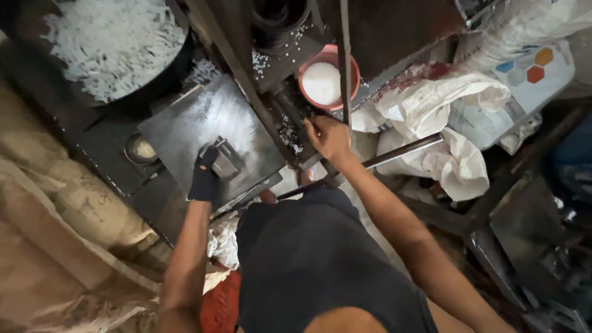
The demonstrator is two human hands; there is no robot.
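Note:
My left hand (pixel 203 176), in a black glove, grips a small grey metal block (pixel 223 159) lying on a dark steel plate (pixel 203 123). My right hand (pixel 328 137), bare, rests with its fingers on the dark machine part (pixel 288 114) strewn with white granules, just beside a vertical metal bar (pixel 345 68). Beyond that hand stands a pink bowl (pixel 330 83) filled with white granules.
A large black pan (pixel 117 49) of white plastic pieces sits at the top left. A small round tin (pixel 140 149) lies left of the plate. White sacks (pixel 444 117) are piled on the right, brown sacking (pixel 55 234) on the left. A long steel rod (pixel 394 153) crosses under my right arm.

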